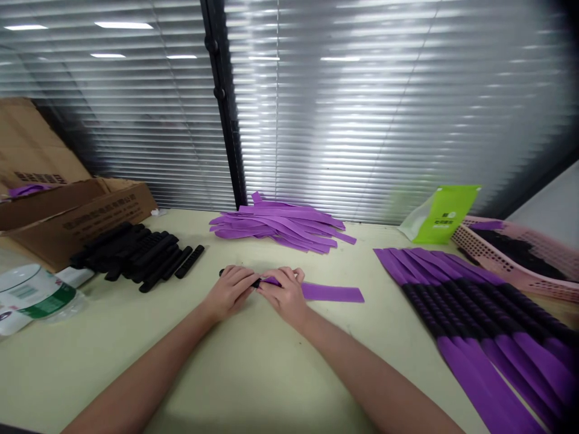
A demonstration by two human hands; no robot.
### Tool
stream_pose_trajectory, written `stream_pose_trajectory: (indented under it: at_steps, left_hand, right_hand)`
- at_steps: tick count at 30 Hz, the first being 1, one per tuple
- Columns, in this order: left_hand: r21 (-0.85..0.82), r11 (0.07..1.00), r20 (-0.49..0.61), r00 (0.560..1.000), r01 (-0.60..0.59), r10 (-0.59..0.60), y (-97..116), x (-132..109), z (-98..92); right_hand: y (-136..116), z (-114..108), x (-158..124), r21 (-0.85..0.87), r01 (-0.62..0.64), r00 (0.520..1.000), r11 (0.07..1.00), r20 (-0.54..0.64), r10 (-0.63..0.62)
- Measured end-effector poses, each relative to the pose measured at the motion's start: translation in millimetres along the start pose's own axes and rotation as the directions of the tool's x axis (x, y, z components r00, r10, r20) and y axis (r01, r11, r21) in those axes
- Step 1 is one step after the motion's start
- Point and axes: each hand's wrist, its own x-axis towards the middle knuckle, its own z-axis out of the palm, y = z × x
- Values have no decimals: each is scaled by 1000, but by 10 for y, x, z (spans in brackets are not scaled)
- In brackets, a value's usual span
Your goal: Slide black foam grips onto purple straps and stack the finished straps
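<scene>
My left hand (231, 290) is closed around a short black tube (221, 272), whose end pokes out past the fingers on the left. Against the tube's right end, my right hand (286, 292) pinches a flat purple strip (335, 293). The strip's free end lies to the right on the table. Between the two hands, the strip and tube meet; my fingers hide how far one goes into the other.
Black tubes (136, 250) lie piled at left before a cardboard box (104, 214) and a plastic jar (38, 295). Purple strips (280, 224) are heaped by the blinds. Strips with black sleeves (470, 301), a green pouch (446, 214) and a pink basket (534, 274) are right.
</scene>
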Motion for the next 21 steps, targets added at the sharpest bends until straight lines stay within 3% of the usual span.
stream_pose_trajectory:
  at_steps: [7,14,21]
  left_hand:
    - [82,996,48,999,23,-27,-90,-16,-50]
    - [167,986,78,996,23,-37,-239,-64,-100]
    - [111,992,49,997,52,-58,-214,-73,-82]
  right_hand:
    - [63,61,-20,-102,-31,993,994,113,42]
    - [124,80,-20,-60,-29,998,998,57,32]
    - [86,51,-7,-71,-17,999,997,41,19]
